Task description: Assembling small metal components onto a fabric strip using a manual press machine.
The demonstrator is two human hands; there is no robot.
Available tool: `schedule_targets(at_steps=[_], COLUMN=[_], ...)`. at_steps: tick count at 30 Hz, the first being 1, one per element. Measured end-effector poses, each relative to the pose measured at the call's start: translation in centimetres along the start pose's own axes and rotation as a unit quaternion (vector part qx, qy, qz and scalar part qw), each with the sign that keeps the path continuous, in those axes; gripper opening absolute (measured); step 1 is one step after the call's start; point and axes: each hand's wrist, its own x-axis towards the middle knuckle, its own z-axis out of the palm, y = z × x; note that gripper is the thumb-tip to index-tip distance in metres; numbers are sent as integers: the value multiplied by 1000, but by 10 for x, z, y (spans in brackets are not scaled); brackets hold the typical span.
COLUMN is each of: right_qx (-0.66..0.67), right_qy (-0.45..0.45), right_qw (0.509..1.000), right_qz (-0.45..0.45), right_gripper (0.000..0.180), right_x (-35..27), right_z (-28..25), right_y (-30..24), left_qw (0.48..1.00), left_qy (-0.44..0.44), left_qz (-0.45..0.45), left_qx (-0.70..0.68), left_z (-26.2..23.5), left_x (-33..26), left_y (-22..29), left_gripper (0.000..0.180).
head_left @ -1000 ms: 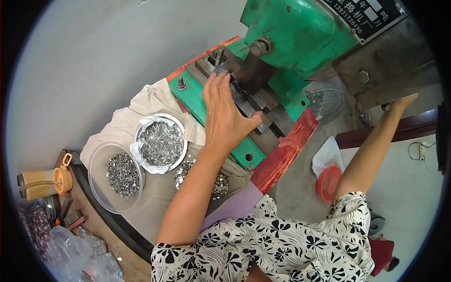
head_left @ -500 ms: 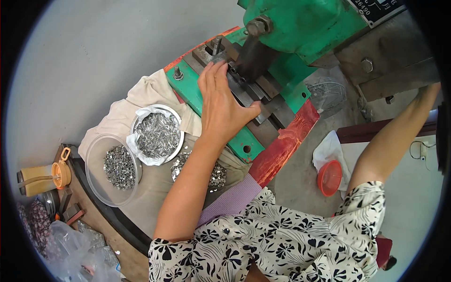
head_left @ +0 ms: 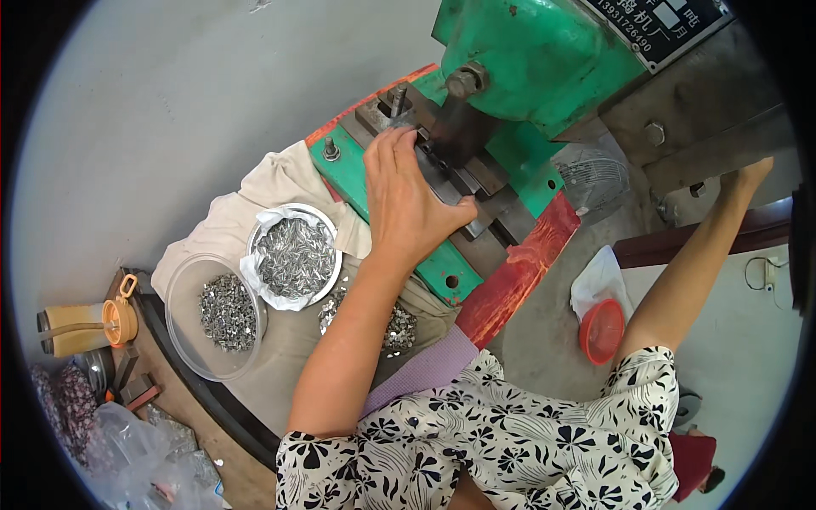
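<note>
— Where is the left hand (head_left: pixel 406 200)?
— On the dark die block (head_left: pixel 459 183) of the green press (head_left: pixel 544 59), fingers nearly closed at its edge; what they grip I cannot tell.
— The right hand (head_left: pixel 752 174)?
— Far right, too hidden.

A smooth grey concrete floor (head_left: pixel 170 102) filled the upper left, evenly lit by soft daylight with no hard shadows. A dark-edged bench (head_left: pixel 217 408) ran along the lower left, draped with a beige cloth (head_left: pixel 255 191). At the right stood a dark wooden rail (head_left: pixel 654 251) beside a pale wall (head_left: pixel 748 340), with a wire fan guard (head_left: pixel 595 178) near the floor
</note>
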Motion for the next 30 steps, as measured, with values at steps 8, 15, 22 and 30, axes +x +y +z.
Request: schedule_targets(at_steps=[8,15,22,30], right_qx=[-53,-69,-96,36], right_qy=[17,113,-76,-508], right_qw=[998,989,989,829], right_qz=[-22,-61,88,232], right_gripper=[28,41,19,21], right_x=[26,-62,-270,-264], right_z=[-4,50,126,156], right_y=[-5,-15,-59,-42], left_qw=[999,999,993,988], left_qy=[-30,-44,-97,-129], left_qz=[2,-30,-31,-37], left_qx=[12,-2,-58,-71], left_z=[-13,-14,-27,-38], left_x=[-20,-30,-36,-37], left_y=[19,25,18,27], left_gripper=[91,91,99,94])
